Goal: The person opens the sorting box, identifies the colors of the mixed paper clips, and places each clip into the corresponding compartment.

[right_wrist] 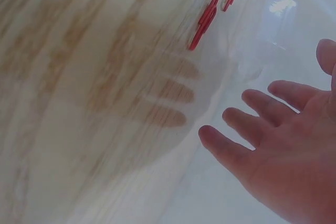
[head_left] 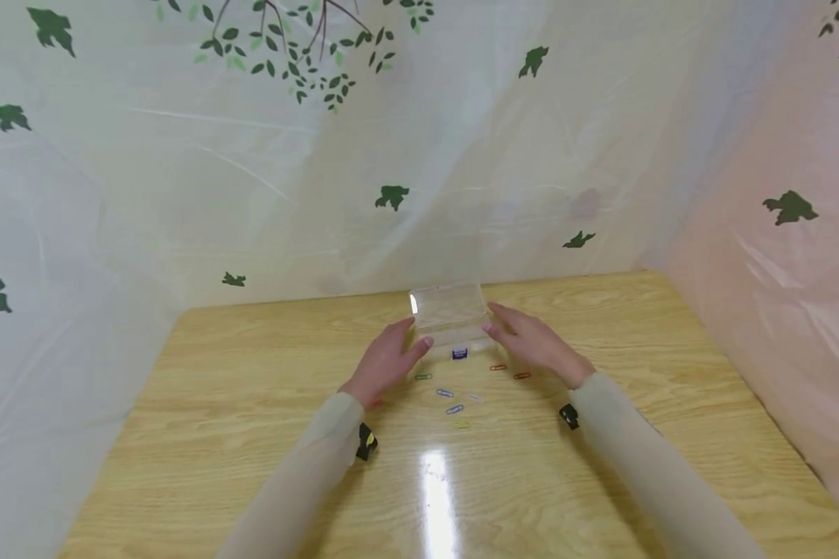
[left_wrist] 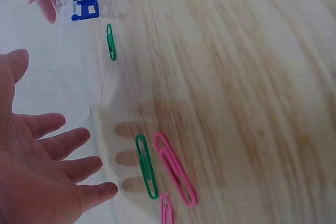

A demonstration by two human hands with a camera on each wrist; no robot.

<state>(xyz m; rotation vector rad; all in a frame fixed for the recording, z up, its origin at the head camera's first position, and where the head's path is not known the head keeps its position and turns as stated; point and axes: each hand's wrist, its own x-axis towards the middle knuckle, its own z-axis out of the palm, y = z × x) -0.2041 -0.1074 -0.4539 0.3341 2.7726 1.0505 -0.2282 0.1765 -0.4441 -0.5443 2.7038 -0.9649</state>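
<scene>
A clear plastic box (head_left: 454, 337) with a blue latch (head_left: 459, 353) stands toward the back of the table, its clear lid (head_left: 447, 305) raised. My left hand (head_left: 386, 361) is at the box's left side and my right hand (head_left: 537, 343) at its right. Both have fingers spread and hold nothing; whether they touch the box is unclear. Before the box lie a green paper clip (head_left: 423, 376), red paper clips (head_left: 522, 376), blue paper clips (head_left: 454, 409) and a yellow one (head_left: 463, 425). In the left wrist view, pink paper clips (left_wrist: 176, 169) lie near my left fingertips.
The wooden table (head_left: 252, 388) ends at a pale curtain (head_left: 266, 178) with green leaf shapes behind the box. More curtain (head_left: 790, 310) hangs along the right edge. Small black devices (head_left: 569, 416) sit at both wrists.
</scene>
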